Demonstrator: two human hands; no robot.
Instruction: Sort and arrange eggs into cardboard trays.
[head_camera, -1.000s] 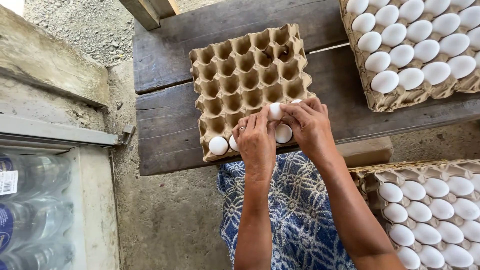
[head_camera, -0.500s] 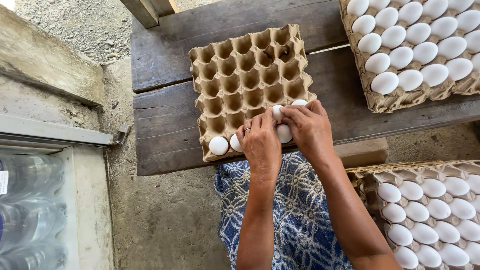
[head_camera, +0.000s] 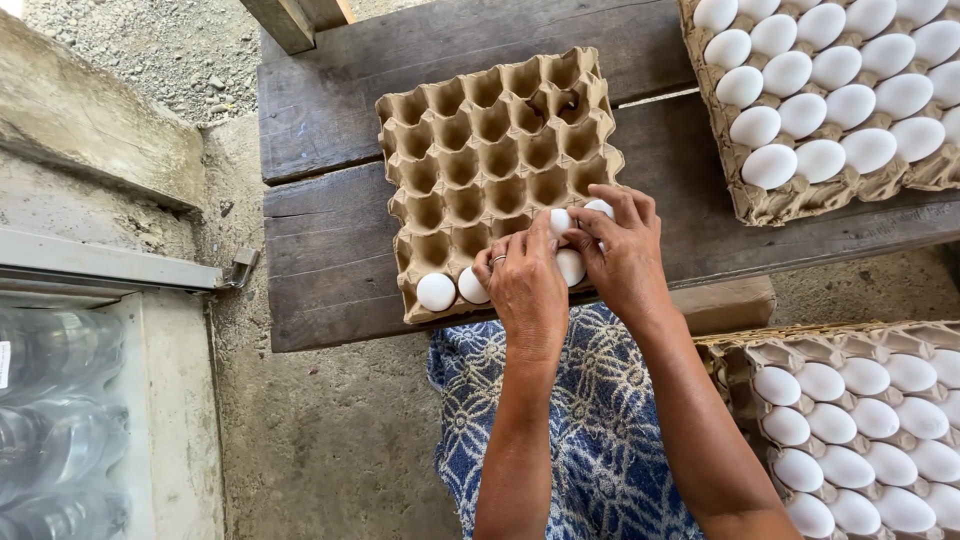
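We see our left hand (head_camera: 525, 285) and right hand (head_camera: 622, 255) meeting over the near right corner of a brown moulded-pulp egg tray (head_camera: 495, 165), which lies on a dark weathered plank table (head_camera: 320, 130). Our fingers curl around small white eggs (head_camera: 562, 222) there, pinching them lightly as they sit in or just above the cups; we cannot tell exactly how many each hand grips. Two more white eggs (head_camera: 436, 291) rest in the near row, and the other cups are bare. We judge these eggs light, smooth and brittle, best held around the middle with soft fingertips. Both forearms reach forward over a blue patterned cloth (head_camera: 590, 430), wrists nearly level, knuckles up. Full trays of white eggs (head_camera: 850, 90) sit far right and near right.
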